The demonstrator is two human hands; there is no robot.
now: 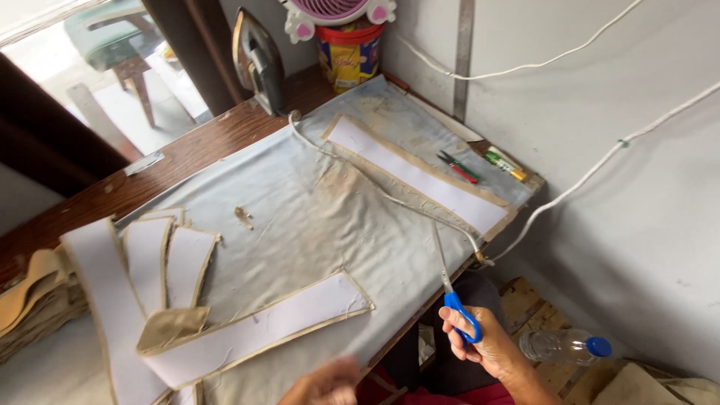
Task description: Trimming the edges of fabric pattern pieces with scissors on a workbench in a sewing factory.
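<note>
Grey cloth covers the wooden bench (225, 139); right hand (487, 345) closes its grip on blue-handled scissors (452, 289), while the blurred left hand (326, 384), grip unclear, nears the white-faced tan strip (262, 330), seemingly about to be trimmed.

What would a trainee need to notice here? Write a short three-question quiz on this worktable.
1. True or false: the right hand holds blue-handled scissors with the blades pointing up toward the table.
2. Which stands upright at the far edge of the table? A) a clothes iron B) a sewing machine C) a kettle
3. Fill in: the plastic bottle lying by the right hand has a ____ cap.

Key: 1 true; 2 A; 3 blue. The left hand is blurred, so nothing is asked about its grip.
</note>
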